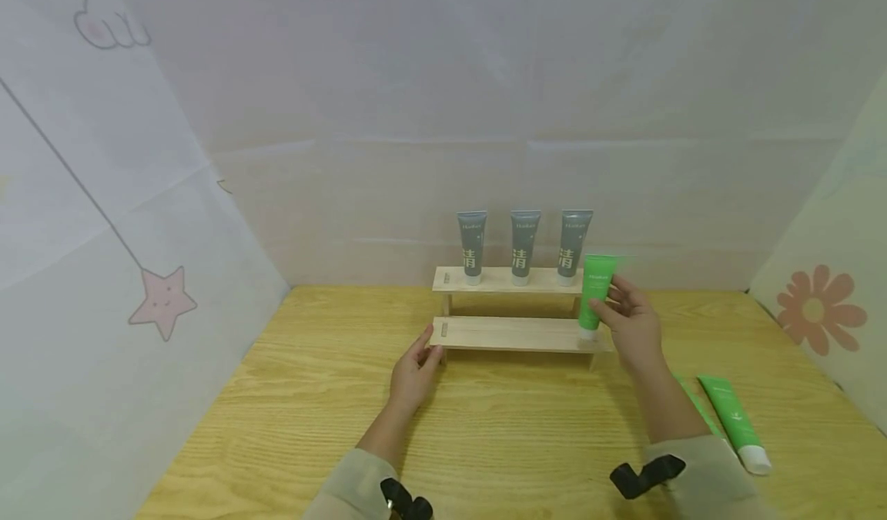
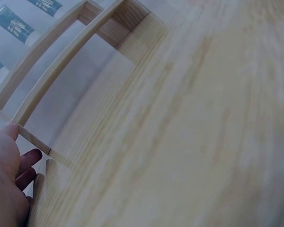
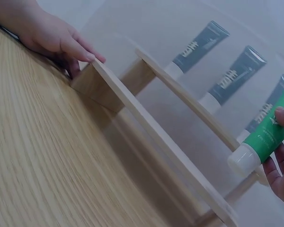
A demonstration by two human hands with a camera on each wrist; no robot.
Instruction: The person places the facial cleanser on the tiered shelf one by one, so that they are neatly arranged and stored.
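In my right hand [image 1: 636,331] a green squeeze tube [image 1: 597,289] is pinched between thumb and fingers, upright with its white cap down. The cap is at the right end of the rack's lower step; whether it touches the wood, I cannot tell. My left hand [image 1: 412,374] grips the left end of the two-step wooden rack [image 1: 513,333], thumb at the front corner. Three grey-blue tubes stand on their caps along the upper step: a left one [image 1: 473,246], a middle one [image 1: 524,246] and a right one [image 1: 574,246].
To the right on the wooden table [image 1: 291,427] lies another green tube [image 1: 734,420], cap toward me. Beside it a further green tube [image 1: 696,404] is partly hidden by my right forearm. A pale printed cloth [image 1: 388,119] hangs behind and at both sides.
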